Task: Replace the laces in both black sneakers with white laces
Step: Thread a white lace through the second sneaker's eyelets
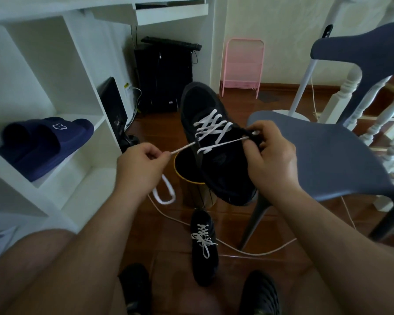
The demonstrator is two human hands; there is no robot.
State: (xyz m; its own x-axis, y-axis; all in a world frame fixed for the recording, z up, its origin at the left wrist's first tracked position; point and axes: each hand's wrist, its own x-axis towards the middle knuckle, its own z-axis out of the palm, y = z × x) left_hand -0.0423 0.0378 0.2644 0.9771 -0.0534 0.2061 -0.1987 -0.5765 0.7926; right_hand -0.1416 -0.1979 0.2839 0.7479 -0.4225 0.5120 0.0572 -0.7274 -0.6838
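A: Threading near the top eyelets, head view. Left hand [138, 166] pinches the free end of the white lace [210, 127] and draws it out taut to the left; slack loops below that hand. Right hand [269, 155] grips the held black sneaker [212, 142] at its collar, fingertips at the last eyelet on that side.

B: Where's the shoe resting?

A: Raised in front of the person, toe pointing away, heel over a small round stool [187, 167]; touching or clear, cannot tell. The other black sneaker [204, 246] stands on the floor below, already laced white and tied.

B: So, the stage?

A: Second shoe, lacing nearly up, I judge. Next calls for snugging this end, evening both ends, then tying the bow. Grey chair [328, 155] sits just right.
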